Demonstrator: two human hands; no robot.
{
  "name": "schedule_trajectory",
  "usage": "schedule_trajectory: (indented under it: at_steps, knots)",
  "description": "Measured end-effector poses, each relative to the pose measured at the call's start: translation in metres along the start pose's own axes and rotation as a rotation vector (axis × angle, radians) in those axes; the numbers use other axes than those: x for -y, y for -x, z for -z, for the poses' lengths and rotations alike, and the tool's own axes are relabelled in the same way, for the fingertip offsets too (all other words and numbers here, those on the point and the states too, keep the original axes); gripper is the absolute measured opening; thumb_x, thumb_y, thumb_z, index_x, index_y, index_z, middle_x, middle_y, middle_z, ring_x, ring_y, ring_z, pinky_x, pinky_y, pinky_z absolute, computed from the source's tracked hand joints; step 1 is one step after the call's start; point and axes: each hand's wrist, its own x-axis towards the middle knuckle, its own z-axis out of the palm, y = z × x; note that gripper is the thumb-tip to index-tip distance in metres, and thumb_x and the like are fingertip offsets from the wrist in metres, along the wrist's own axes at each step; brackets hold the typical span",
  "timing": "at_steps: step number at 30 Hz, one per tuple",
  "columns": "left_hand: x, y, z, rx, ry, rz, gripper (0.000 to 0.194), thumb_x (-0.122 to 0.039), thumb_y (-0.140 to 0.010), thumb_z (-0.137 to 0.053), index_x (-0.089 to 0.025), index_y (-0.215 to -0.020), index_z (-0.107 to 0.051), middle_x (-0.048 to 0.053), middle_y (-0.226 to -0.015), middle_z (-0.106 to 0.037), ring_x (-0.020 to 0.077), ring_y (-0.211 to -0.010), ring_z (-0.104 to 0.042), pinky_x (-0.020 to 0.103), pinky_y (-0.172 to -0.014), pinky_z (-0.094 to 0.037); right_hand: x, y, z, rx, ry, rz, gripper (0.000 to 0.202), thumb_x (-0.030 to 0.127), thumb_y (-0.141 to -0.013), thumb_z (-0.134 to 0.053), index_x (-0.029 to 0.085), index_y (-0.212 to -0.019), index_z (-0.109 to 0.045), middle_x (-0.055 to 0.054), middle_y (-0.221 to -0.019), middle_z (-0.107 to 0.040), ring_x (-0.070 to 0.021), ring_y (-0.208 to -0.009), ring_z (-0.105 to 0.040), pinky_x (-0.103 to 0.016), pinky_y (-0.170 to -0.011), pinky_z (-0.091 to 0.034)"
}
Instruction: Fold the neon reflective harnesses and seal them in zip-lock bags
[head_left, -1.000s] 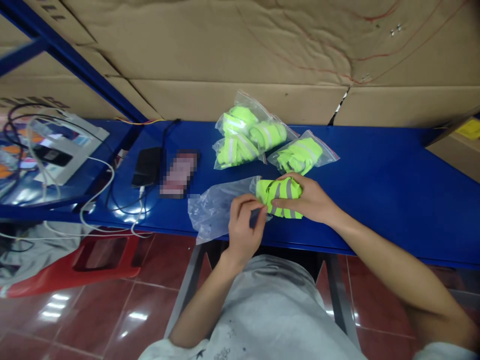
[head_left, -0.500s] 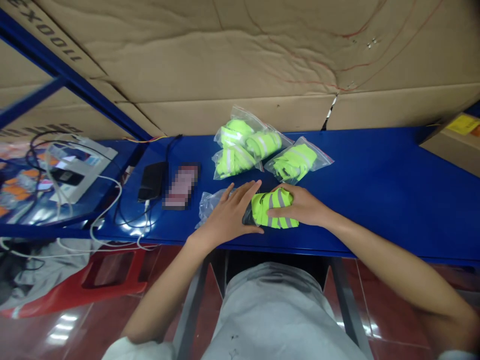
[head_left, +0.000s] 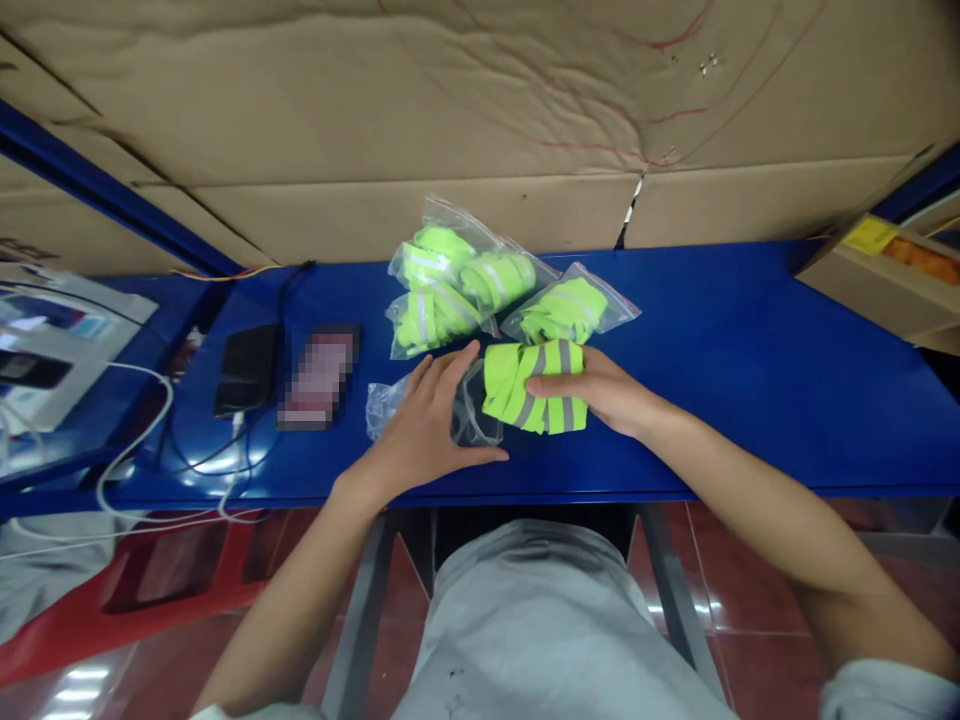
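Observation:
My right hand [head_left: 607,393] grips a folded neon-yellow bundle with grey reflective stripes [head_left: 534,388], thumb on top. To its left, my left hand [head_left: 429,418] has its thumb and fingers spread around a clear plastic bag [head_left: 477,412], whose mouth lies beside the bundle. Part of the bag is hidden under the palm. More crumpled clear plastic [head_left: 382,405] shows left of that hand. Behind the hands lie several similar bundles in clear zip bags, one [head_left: 566,310] on the right and others [head_left: 442,290] grouped on the left.
On the blue table [head_left: 720,380], a black device [head_left: 247,368] with a white cable and a phone with a blurred screen [head_left: 319,378] lie at left. A cardboard box [head_left: 870,285] stands at the right. Behind is a cardboard wall [head_left: 360,110]. A red stool [head_left: 172,580] is at lower left.
The bundle in my right hand is lifted slightly and parted from my left hand, showing more of the clear bag. The view has shifted to the right.

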Motion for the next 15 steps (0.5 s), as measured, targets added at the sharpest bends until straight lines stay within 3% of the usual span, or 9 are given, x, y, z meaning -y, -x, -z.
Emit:
schedule_trajectory:
  at_steps: [3,7,12,15]
  knots:
    - [-0.003,-0.003,-0.008,-0.123,-0.031,-0.046,0.138,-0.062,-0.071,-0.092,-0.028,-0.17,-0.002,0.02,-0.155,-0.05,0.0416,-0.145,-0.049,0.064,-0.123,-0.036,0.002,0.001,0.0,-0.021,0.006,0.001,0.052,0.034,-0.062,-0.098,0.02,-0.107,-0.078,-0.006,-0.108,-0.082,-0.0251,-0.099,-0.077,-0.038,-0.089,-0.062]
    - [-0.008,-0.006,-0.018,-0.22,-0.126,-0.115,0.138,-0.065,-0.07,-0.091,-0.023,-0.17,-0.005,0.021,-0.146,-0.054,0.0409,-0.135,-0.055,0.06,-0.117,-0.042,0.0,0.0,0.0,-0.075,0.191,-0.006,0.049,0.036,-0.061,-0.098,0.019,-0.101,-0.074,-0.005,-0.102,-0.08,-0.0254,-0.096,-0.075,-0.04,-0.088,-0.06]
    - [-0.027,-0.018,-0.027,-0.13,-0.293,-0.246,0.123,-0.068,-0.072,-0.088,-0.022,-0.167,-0.024,0.024,-0.143,-0.055,0.0418,-0.133,-0.056,0.061,-0.115,-0.036,-0.01,-0.004,0.006,-0.062,0.456,0.078,0.054,0.038,-0.061,-0.093,0.02,-0.105,-0.068,-0.003,-0.103,-0.072,-0.0254,-0.1,-0.068,-0.04,-0.088,-0.055]
    - [-0.034,-0.028,-0.025,-0.088,-0.38,-0.278,0.112,-0.063,-0.075,-0.089,-0.024,-0.164,-0.034,0.024,-0.145,-0.055,0.0412,-0.132,-0.057,0.06,-0.115,-0.035,-0.014,-0.006,0.009,-0.133,0.413,0.134,0.068,0.034,-0.061,-0.09,0.023,-0.121,-0.058,-0.003,-0.114,-0.066,-0.0236,-0.105,-0.063,-0.039,-0.089,-0.053]
